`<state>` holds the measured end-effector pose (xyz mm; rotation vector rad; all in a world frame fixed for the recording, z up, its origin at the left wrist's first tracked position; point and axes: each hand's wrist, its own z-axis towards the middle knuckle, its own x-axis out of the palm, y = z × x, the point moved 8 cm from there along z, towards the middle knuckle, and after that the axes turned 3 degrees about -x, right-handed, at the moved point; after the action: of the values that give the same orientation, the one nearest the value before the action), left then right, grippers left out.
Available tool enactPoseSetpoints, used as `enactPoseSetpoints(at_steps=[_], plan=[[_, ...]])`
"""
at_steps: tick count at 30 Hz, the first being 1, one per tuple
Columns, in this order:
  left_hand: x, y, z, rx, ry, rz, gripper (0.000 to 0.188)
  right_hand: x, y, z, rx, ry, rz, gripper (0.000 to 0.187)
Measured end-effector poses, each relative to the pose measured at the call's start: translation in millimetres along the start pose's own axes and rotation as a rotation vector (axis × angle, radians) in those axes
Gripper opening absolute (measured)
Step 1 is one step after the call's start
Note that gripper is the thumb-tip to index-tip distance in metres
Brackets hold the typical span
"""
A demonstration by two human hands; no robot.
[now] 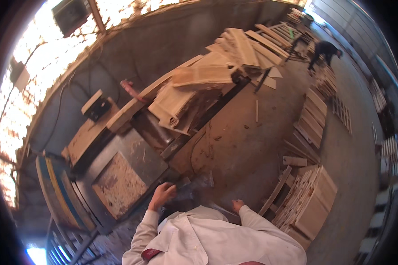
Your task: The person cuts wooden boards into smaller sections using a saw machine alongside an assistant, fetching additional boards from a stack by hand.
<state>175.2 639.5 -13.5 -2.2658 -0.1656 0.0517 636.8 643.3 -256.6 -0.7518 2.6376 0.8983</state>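
My left hand [165,195] is raised beside the near corner of the grey machine table [139,148], its fingers curled. Whatever it may hold is hidden. Just right of it is a blurred, greyish shape [200,182] that I cannot identify. In front of my body on the right, my right hand [237,205] is closed. A thin pale edge [223,208] runs toward it, and I cannot tell whether it is gripped. Set into the machine table is a panel [120,185] covered in wood dust. Rough-edged boards [203,76] lie heaped on the bed beyond.
A stack of planks [307,201] stands to my right, with more board piles [311,117] behind it. A loose stick [257,110] lies on the dusty floor [234,137]. Far off, a person in dark clothes [325,52] bends over a wood pile. A striped panel [59,194] flanks the machine.
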Motion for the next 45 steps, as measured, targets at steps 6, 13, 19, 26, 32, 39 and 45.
enactPoseSetpoints(at_steps=[6,13,19,26,32,39,45], plan=[[-125.5,247.1,-145.0,-0.352,-0.72,0.703,0.042,66.5,48.2,84.9,-0.322,0.229,-0.436,0.03],[-70.2,388.6,-303.0,-0.948,-1.055,0.255,0.039,145.5,182.2,63.4,-0.209,0.535,-0.303,0.043],[63.8,483.0,-388.5,-0.794,-1.422,-0.389,0.036,256.9,189.1,83.9,-0.275,0.876,-0.709,0.054],[242.6,575.3,-417.7,-0.683,-1.701,-0.948,0.04,383.8,220.5,-15.2,-0.306,0.889,-1.029,0.032],[341.5,631.7,-463.6,-0.722,-1.788,-1.519,0.037,447.1,121.5,-214.6,-0.557,1.058,-0.967,0.017],[235.7,509.9,-736.1,1.218,-2.208,-1.557,0.037,508.4,37.1,-302.1,-0.737,1.153,-1.24,0.02],[237.8,222.1,-929.5,1.676,-1.687,-0.19,0.025,537.5,-25.3,-328.8,-0.58,1.185,-1.559,0.02]])
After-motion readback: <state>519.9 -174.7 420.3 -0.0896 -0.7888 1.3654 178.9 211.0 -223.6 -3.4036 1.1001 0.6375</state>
